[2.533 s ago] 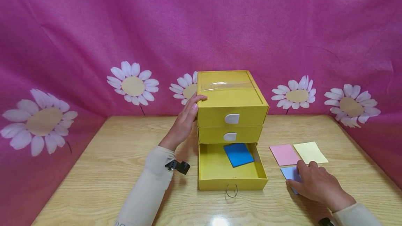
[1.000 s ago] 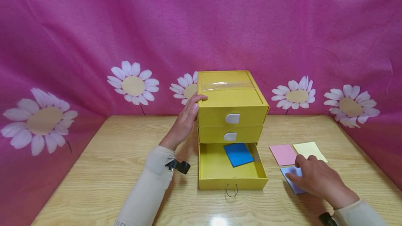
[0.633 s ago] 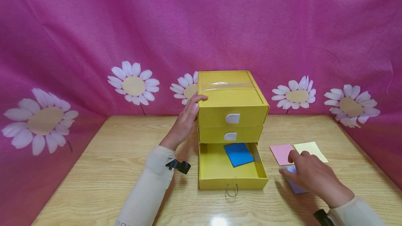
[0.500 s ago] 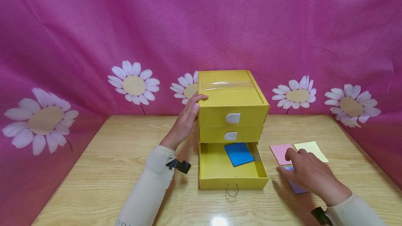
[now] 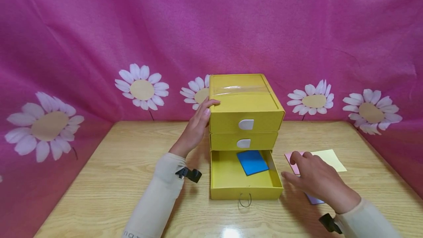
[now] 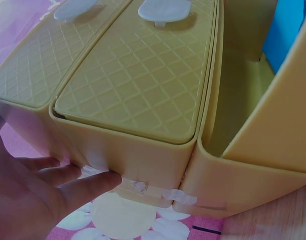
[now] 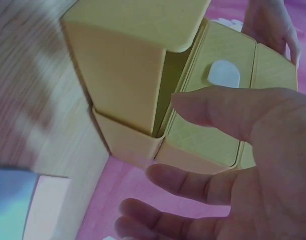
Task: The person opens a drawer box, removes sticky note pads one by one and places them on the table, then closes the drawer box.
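Note:
My left hand (image 5: 191,129) rests with extended fingers against the left side of a yellow three-drawer organizer (image 5: 246,102), one fingertip on its top edge. The organizer's bottom drawer (image 5: 228,194) is pulled out, and a blue sticky-note pad (image 5: 252,162) lies inside it. To the right of this drawer, my right hand (image 5: 322,179) hovers over the table, holding nothing, fingers loosely bent and thumb apart. Beneath it a light blue-purple pad (image 5: 315,199) is mostly hidden. A pink pad (image 5: 295,169) is partly covered by the fingers. Behind the hand lies a pale yellow pad (image 5: 333,159).
The two upper drawers are closed and carry white tabs (image 5: 246,124). A thin wire loop (image 5: 245,201) hangs from the bottom drawer's front. Clear tape crosses the organizer's top. Behind the wooden table (image 5: 109,194) hangs a pink cloth (image 5: 211,21) with printed daisies.
My right hand has lifted off the light blue-purple pad and moved left toward the open drawer, leaving the pad on the table. The left hand stays against the organizer.

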Demonstrator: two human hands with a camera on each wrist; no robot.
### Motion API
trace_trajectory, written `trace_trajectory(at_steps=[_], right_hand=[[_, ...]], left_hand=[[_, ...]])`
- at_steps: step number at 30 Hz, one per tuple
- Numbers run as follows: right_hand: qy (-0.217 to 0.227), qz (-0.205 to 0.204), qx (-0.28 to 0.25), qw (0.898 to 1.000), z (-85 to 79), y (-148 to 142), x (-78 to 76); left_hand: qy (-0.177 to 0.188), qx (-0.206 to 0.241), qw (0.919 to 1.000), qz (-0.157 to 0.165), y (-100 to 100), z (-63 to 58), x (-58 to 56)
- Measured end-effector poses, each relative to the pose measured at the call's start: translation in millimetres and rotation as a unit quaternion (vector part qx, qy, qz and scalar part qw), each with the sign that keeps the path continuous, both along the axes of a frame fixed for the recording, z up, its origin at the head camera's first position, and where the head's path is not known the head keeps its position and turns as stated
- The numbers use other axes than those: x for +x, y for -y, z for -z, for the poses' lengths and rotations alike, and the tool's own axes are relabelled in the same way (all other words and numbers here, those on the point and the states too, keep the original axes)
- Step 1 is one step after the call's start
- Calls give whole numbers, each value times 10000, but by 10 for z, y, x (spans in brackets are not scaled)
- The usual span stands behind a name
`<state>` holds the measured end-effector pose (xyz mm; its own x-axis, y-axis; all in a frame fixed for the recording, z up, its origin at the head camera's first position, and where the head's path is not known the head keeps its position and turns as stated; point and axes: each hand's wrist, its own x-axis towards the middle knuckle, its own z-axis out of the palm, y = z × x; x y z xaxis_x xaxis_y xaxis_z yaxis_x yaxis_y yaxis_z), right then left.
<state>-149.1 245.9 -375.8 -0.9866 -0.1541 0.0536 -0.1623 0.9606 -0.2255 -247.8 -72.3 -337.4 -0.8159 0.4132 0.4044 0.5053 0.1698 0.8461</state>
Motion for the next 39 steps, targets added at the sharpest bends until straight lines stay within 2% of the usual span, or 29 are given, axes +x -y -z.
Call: trace_trajectory(at_steps=[12,20,25,35,39], right_hand=[[191,-117,87,9997,-98,176,-36],[-266,-297,67,9992,-97,308,-41],[-275,-410,149,9987,-105,379,-58],[-441,-734,-126,9962,-85,536,-73],[-508,-790,-85,9955,-63,590,-96]], left_hand=[[-34,37,10000,8,2,-8,1],[-18,48,10000,10,-2,-4,1],[-21,29,10000,29,4,-3,6],[-42,75,10000,6,11,3,2],[-52,73,10000,18,4,6,2]])
